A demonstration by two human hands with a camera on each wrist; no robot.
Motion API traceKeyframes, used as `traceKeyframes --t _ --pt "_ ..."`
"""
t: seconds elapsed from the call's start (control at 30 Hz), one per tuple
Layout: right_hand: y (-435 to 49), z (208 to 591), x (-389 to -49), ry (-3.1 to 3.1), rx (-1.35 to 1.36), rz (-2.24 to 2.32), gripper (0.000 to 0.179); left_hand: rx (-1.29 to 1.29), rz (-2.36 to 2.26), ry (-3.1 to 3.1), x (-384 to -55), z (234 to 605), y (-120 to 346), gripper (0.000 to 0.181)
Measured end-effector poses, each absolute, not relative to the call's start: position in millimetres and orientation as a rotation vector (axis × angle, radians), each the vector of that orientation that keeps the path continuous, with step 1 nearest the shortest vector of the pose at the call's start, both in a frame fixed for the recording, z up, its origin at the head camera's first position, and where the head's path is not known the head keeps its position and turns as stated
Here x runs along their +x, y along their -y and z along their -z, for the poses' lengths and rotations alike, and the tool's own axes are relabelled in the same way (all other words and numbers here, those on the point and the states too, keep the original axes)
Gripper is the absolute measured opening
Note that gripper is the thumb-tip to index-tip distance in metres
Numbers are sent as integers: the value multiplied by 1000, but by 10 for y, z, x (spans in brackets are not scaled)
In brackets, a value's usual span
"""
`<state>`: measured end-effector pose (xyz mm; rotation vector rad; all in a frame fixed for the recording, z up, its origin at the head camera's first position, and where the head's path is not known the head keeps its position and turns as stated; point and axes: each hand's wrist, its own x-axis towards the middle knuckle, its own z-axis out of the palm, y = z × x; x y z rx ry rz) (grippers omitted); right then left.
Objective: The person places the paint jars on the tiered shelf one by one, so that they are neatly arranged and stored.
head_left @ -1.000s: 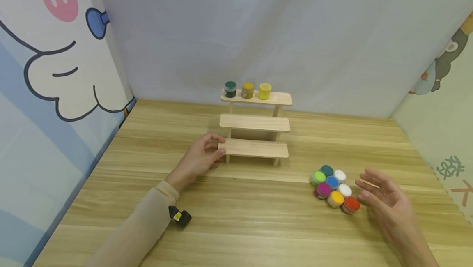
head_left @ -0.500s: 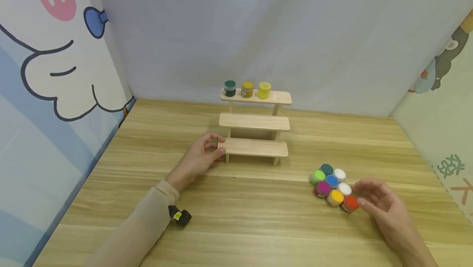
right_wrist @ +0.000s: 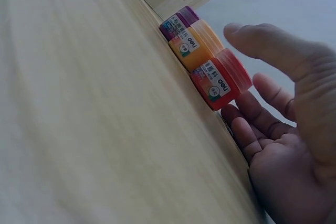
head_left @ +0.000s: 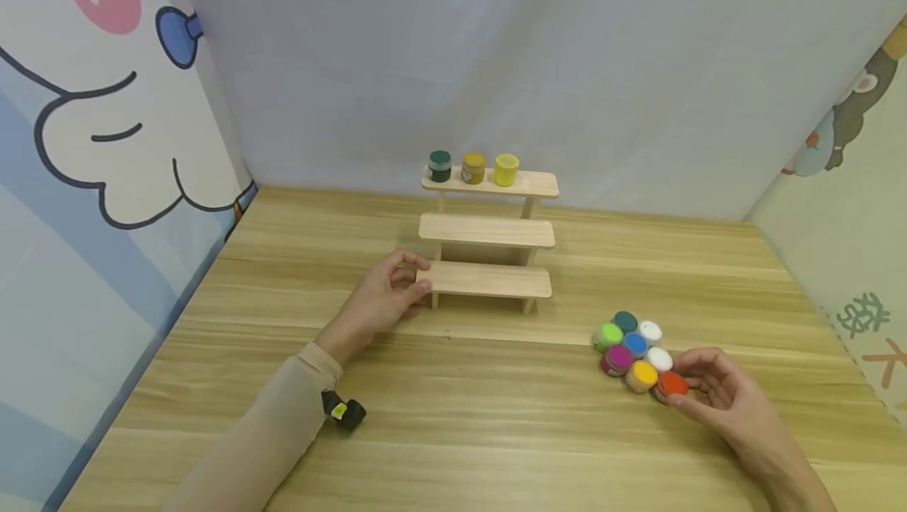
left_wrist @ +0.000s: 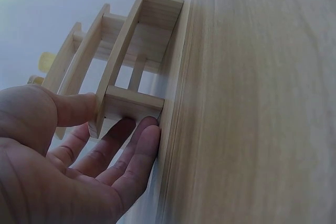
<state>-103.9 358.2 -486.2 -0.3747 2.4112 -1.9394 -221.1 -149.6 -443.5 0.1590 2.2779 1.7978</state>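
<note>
My left hand (head_left: 380,297) holds the left end of the bottom step of a three-tier wooden display stand (head_left: 489,280). In the left wrist view its thumb lies on the step (left_wrist: 107,85) and the fingers reach underneath, beside the leg. My right hand (head_left: 733,402) is around the near right side of a paint jar with a red lid (head_left: 671,387). The right wrist view shows the thumb raised apart from that red jar (right_wrist: 218,80), fingertips close by its base. Other paint jars stand packed against it, including yellow (head_left: 642,376), purple (head_left: 617,360) and blue (head_left: 635,345).
On the top step stand a dark green jar (head_left: 440,167), an ochre jar (head_left: 473,168) and a yellow jar (head_left: 506,170). A black device (head_left: 345,411) sits at the left wrist. Behind the wooden table (head_left: 496,433) hangs a pale curtain (head_left: 496,63).
My right hand has moved left and closer to the red jar, its fingers now beside it. My left hand stays on the stand. The view has tipped slightly.
</note>
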Motion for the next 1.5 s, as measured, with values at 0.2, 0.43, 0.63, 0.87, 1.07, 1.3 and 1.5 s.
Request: traceKeyframes --t 0.2,0.43,0.63,0.87,1.07,1.3,1.5 --pt "-3578 4841 -1023 -2492 -338 1807 39 160 -1801 -2272 -2214 4426 1495 27" --pt "-3558 4835 -1016 -2589 -340 1704 35 172 -1811 -2264 -2214 4438 1502 27" --pt "-3558 4833 -1015 -2605 -351 1710 33 173 -1808 -2267 -2211 4442 1513 27" --pt "-3561 4839 -1018 -2590 -358 1746 35 172 -1810 -2260 -2200 4429 1518 28" --pt "-3562 4856 -1020 -2597 -403 1768 33 175 -1810 -2261 -2209 4433 1523 28" --pt "-3567 4832 -1013 -2535 -400 1818 32 181 -1821 -2252 -2218 4425 1516 28" --pt "-3571 4802 -995 -2505 -361 1819 32 176 -1822 -2250 -2223 4442 1515 27"
